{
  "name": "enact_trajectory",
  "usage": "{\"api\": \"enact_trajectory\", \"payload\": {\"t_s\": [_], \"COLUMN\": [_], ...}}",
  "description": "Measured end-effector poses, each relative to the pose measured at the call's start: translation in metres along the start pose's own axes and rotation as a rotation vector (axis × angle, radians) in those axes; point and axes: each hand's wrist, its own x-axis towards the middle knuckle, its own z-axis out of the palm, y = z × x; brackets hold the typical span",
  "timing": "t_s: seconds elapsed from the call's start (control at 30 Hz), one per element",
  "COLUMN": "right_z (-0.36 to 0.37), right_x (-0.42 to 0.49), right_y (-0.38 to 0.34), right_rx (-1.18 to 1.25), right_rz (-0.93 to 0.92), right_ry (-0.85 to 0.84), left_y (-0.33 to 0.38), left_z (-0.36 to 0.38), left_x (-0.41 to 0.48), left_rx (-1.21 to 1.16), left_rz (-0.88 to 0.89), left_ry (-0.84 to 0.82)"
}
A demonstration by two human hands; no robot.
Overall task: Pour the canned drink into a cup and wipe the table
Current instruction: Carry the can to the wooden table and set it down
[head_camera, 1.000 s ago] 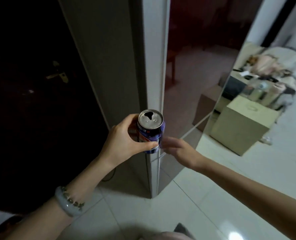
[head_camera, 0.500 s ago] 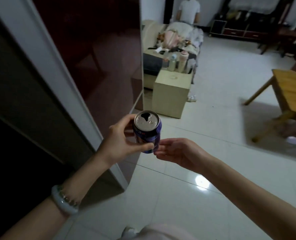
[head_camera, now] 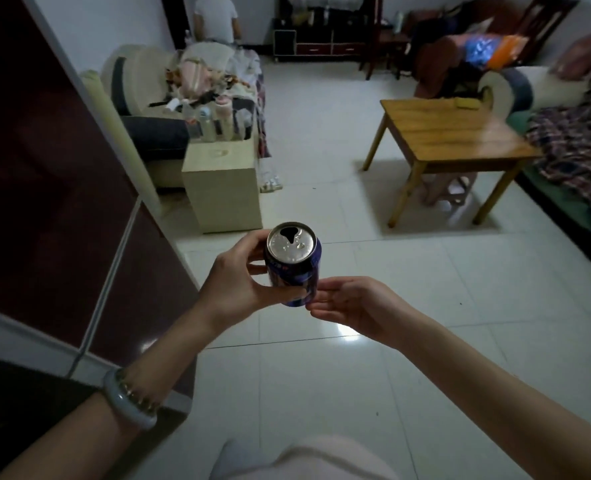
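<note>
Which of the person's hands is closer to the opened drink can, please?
Left. The left hand grips the drink can around its side; the right hand is open, palm up, its fingertips by the can's bottom right edge.

No words or numbers could be read anywhere. The can [head_camera: 292, 271] was blue, and it had some white letters on its side, just under the top rim, at about 7 o'clock from the drinking hole. They were too blurry to make out. Some bottles [head_camera: 211, 123] stood at about 11 o'clock from the can, far off. They had labels, but the labels were much too small to read. A bright blue and orange bag [head_camera: 491, 50] lay between 1 and 2 o'clock from the can, even farther off. It had pale marks on the blue part, too fuzzy to tell if they were letters.
</note>
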Motion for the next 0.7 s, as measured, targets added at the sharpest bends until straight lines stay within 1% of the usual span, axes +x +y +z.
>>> {"api": "enact_trajectory", "payload": {"t_s": [0.33, 0.57, 0.7], "right_z": [-0.103, -0.168, -0.209], "right_x": [-0.075, -0.101, -0.103], "right_y": [-0.001, -0.012, -0.029], "right_rx": [0.146, 0.248, 0.329], "right_rz": [-0.117, -0.204, -0.269], "right_ry": [0.291, 0.460, 0.493], "left_y": [0.044, 0.067, 0.075], "left_z": [0.117, 0.191, 0.238], "left_x": [0.050, 0.102, 0.141], "left_rx": [-0.072, -0.111, -0.138], "left_rz": [0.136, 0.231, 0.259], "left_ry": [-0.267, -0.450, -0.528]}}
